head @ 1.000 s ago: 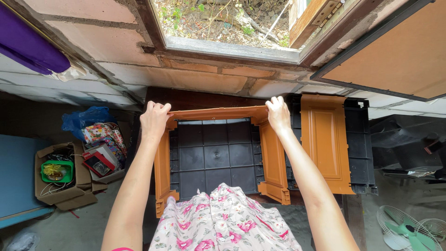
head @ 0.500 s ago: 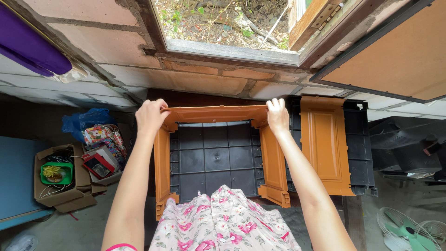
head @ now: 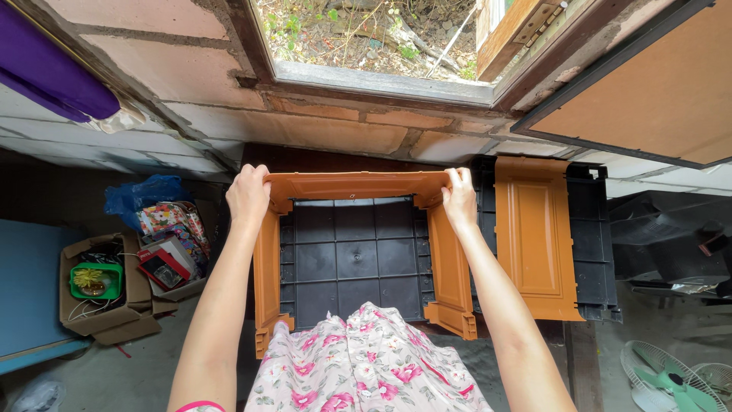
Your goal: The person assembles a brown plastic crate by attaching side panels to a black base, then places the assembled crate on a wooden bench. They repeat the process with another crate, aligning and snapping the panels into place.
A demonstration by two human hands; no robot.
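You have an orange plastic frame (head: 354,185) in a three-sided U shape: a flat top bar with two side panels running down toward you. It seems to sit over a black ribbed panel (head: 347,255), its lower feet flared; the left foot is partly hidden by your floral dress.
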